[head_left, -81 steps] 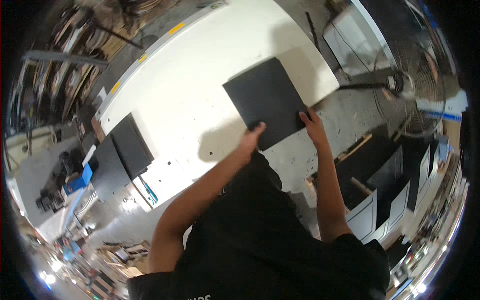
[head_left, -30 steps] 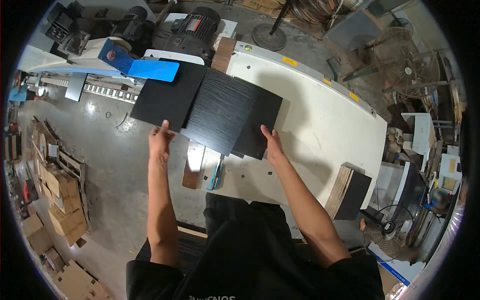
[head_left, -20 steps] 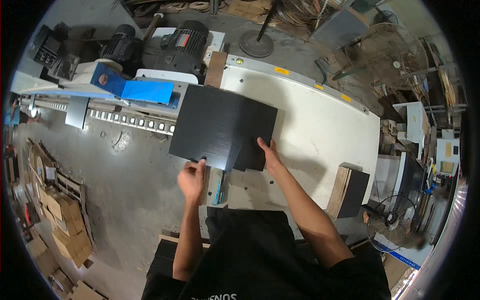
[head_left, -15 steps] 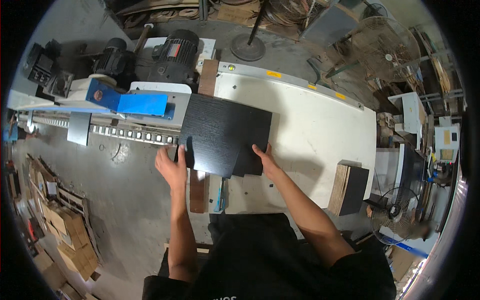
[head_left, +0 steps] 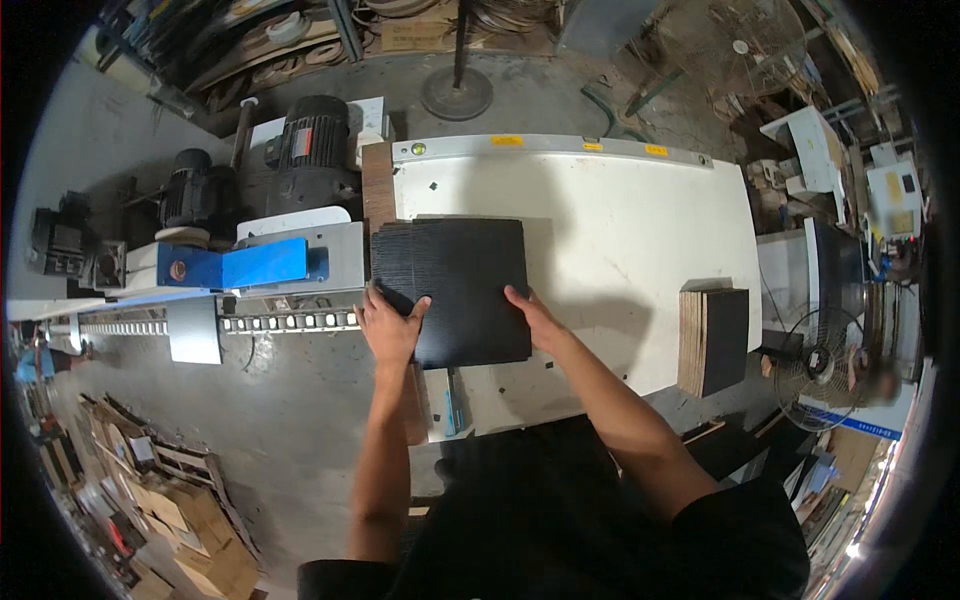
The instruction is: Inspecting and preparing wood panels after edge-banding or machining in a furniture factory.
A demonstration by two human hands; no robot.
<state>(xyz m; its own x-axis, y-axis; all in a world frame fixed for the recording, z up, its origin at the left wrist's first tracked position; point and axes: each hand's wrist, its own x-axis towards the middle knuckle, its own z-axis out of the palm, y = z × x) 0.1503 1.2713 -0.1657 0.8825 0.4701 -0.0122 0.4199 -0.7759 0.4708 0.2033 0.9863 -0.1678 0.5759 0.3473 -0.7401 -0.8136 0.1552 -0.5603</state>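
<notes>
Several black wood-grained boards (head_left: pixel 470 290) lie stacked at the left end of the white table, with their left edges stepped unevenly. My left hand (head_left: pixel 390 325) grips the stack's near left side, its thumb on top and fingers along the edge. At the right edge my right hand (head_left: pixel 535 318) holds the stack, thumb on top and the other fingers partly hidden. A blue utility knife (head_left: pixel 455 402) lies on the table just in front of the boards.
The white table (head_left: pixel 640 240) has a spirit level (head_left: pixel 550 147) along its far edge. Another stack of boards (head_left: pixel 722 342) stands near its right end. To the left is a machine with a blue guard (head_left: pixel 265 263), motors (head_left: pixel 313 148) and a roller chain track (head_left: pixel 290 323).
My left hand has moved from the board's left edge onto the stack's corner, thumb now on top. The tilted upper board now lies squarer with the others. The view has shifted.
</notes>
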